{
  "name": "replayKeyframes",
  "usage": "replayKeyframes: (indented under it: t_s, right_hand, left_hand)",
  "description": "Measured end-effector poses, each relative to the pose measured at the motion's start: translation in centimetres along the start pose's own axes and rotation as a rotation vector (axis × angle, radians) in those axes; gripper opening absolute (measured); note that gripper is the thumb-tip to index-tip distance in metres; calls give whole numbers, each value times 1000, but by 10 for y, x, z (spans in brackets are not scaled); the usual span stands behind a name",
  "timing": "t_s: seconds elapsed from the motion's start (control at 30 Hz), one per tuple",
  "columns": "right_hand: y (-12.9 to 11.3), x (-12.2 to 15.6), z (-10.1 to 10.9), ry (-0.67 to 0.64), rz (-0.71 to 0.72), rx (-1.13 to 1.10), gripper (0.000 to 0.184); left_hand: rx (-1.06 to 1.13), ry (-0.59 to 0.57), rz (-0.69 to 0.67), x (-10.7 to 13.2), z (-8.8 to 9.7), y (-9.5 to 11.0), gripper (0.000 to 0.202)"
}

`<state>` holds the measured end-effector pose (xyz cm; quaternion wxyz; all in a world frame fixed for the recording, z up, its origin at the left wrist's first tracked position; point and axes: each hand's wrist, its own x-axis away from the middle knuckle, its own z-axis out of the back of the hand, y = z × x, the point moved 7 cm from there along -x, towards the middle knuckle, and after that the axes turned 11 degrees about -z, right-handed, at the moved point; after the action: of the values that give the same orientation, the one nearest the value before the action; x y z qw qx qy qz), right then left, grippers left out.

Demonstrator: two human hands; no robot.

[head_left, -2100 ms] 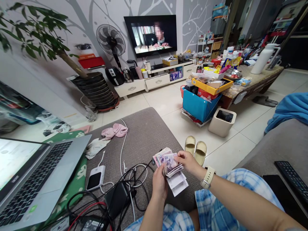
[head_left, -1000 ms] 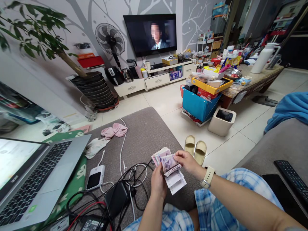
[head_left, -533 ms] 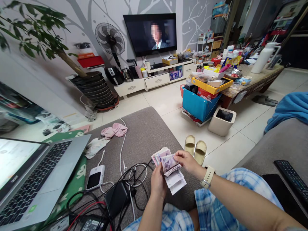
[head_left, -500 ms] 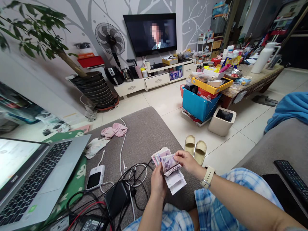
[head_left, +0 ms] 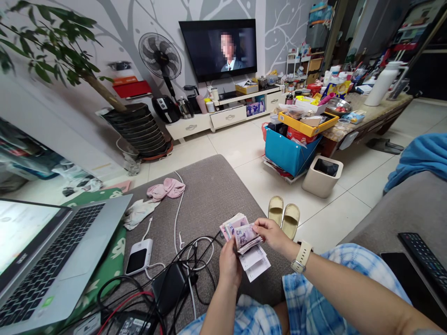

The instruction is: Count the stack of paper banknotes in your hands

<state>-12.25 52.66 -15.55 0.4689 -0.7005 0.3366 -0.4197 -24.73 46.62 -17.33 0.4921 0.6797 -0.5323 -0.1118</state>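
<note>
the work in hand looks like leafing through a fanned wad of purple and pink paper banknotes (head_left: 240,231), held just above the near right corner of the grey fabric seat (head_left: 209,195). the left hand (head_left: 230,265) is closed round the lower end of the wad, clamping with it a few white paper slips (head_left: 257,264) that stick out beneath. the right hand (head_left: 274,235), with a pale wristwatch (head_left: 302,256) on the wrist, pinches the right edge of the top note, marked with a 5, between thumb and fingers. i judge the leafing to be partway: several notes are spread to the left behind the top one, but no separate pile lies on the seat, so nothing has been set aside, and how many notes are left cannot be told.

containers stand on the floor beyond the seat's right edge. the blue plastic box (head_left: 288,157) holds a red packet and some dark things; a yellow shallow tray (head_left: 307,129) with papers and packets rests across its top. just beside the box, a beige square waste bin (head_left: 318,182) has a dark liner; its contents are hidden. cream slippers (head_left: 283,214) lie at the seat's right edge. on the seat's left side sit a silver open laptop (head_left: 59,260), a white power bank (head_left: 138,258) and tangled black cables (head_left: 190,260).
</note>
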Motion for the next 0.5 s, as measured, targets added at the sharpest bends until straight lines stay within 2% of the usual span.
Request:
replayKeyframes:
  t_s: [0.3,0.5]
  right_hand:
    - [-1,4,-8,-84,-52,12,40]
    - [9,-4,5,43,-46,66,34]
  left_hand:
    - [-17,22,24,1,3,-1,19]
    - [-62,-8,27,8,-4,3,22]
